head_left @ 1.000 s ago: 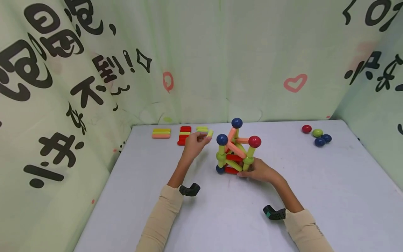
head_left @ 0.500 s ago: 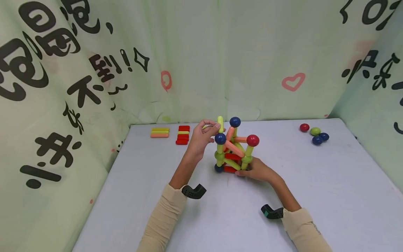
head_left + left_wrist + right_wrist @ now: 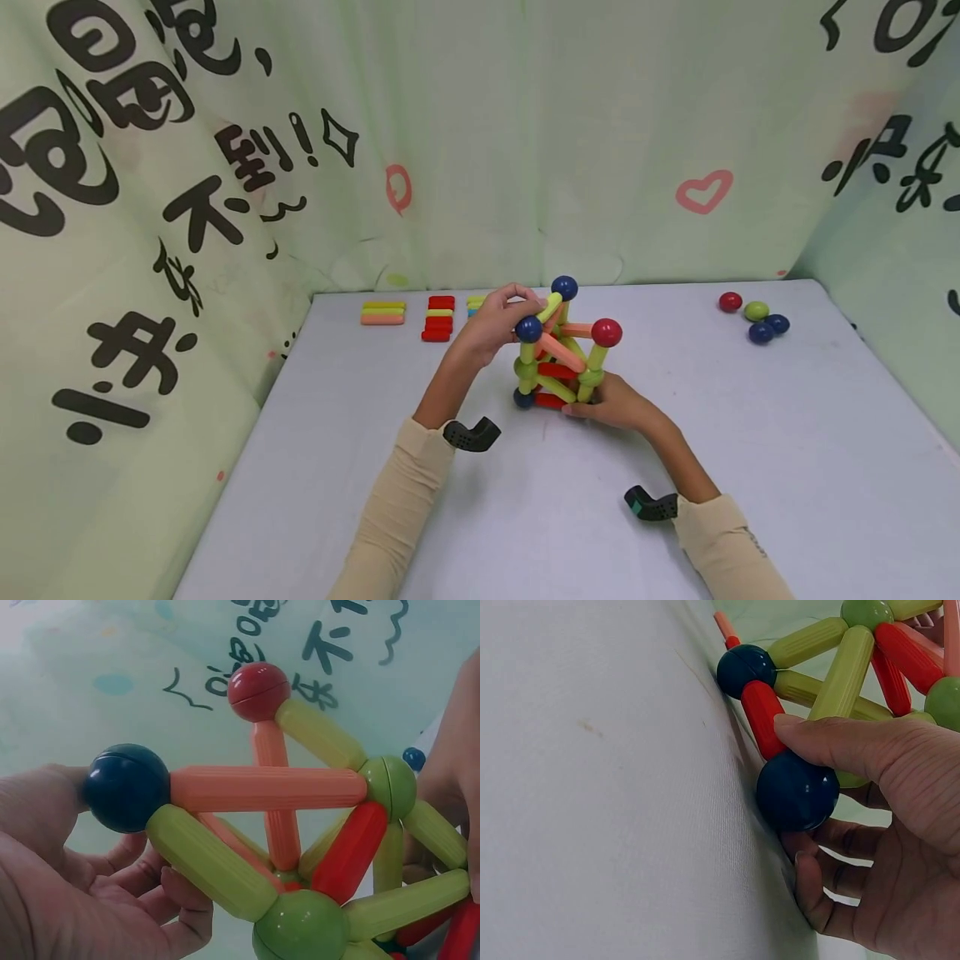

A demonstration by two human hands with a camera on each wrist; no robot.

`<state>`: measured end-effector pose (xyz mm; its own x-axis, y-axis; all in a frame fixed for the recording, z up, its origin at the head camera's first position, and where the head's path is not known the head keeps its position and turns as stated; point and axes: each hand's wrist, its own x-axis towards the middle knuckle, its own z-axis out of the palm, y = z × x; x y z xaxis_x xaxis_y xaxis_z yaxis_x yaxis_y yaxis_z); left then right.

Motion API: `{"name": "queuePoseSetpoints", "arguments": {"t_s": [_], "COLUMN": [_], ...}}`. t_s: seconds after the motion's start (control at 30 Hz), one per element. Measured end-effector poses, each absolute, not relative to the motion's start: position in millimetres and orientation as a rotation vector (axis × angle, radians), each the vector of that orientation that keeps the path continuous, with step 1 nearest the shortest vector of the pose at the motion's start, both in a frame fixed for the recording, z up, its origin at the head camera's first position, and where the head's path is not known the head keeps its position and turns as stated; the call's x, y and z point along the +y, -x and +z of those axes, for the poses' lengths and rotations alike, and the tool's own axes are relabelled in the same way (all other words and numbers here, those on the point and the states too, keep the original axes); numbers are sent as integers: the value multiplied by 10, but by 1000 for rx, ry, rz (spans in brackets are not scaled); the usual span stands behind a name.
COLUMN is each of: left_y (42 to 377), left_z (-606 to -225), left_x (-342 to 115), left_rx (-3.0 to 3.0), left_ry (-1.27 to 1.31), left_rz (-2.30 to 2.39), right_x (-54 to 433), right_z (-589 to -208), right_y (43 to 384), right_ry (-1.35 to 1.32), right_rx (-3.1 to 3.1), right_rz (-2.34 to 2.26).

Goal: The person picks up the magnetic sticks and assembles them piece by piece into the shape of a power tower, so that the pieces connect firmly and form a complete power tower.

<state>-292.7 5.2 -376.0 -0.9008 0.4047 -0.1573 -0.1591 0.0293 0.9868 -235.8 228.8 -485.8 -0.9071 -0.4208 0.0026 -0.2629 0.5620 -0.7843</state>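
Note:
A tower of magnetic building rods and balls (image 3: 557, 370) stands on the table in the head view, with green joints, two blue top balls and one red top ball. My left hand (image 3: 491, 329) pinches a curved yellow-green rod (image 3: 552, 305) beside the left blue top ball (image 3: 528, 329). In the left wrist view that rod is hidden, while the fingers lie around the blue ball (image 3: 129, 787). Low on the tower, my right hand (image 3: 624, 403) grips the base. Its thumb presses near a red rod (image 3: 763, 718) and a blue corner ball (image 3: 799, 790), fingers curled underneath.
At the back left lie stacked yellow and salmon rods (image 3: 383, 313) and a row of red rods (image 3: 437, 334). Another small rod stack is partly behind my left hand. Loose red (image 3: 731, 302), green (image 3: 757, 311) and blue balls (image 3: 761, 332) sit at the back right.
My left hand has moved right from the rod stacks to the tower's top with the yellow-green rod. The rod went from upright to leaning right. My right hand stays at the base.

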Motion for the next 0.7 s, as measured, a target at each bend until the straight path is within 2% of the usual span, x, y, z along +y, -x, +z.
{"name": "queuePoseSetpoints", "arguments": {"t_s": [0.37,0.7], "left_y": [3079,3420], "left_z": [-3995,-4650], "left_x": [-51,-241], "left_rx": [2325,2971], "left_ry": [-230,-62], "left_rz": [1753,1029], "right_x": [2305,2287], "right_z": [-4850,-4868], "right_y": [2341,2366], "right_ry": [532,562], "right_rx": [2633,2638], "right_rz": [-1222,-1311]}}
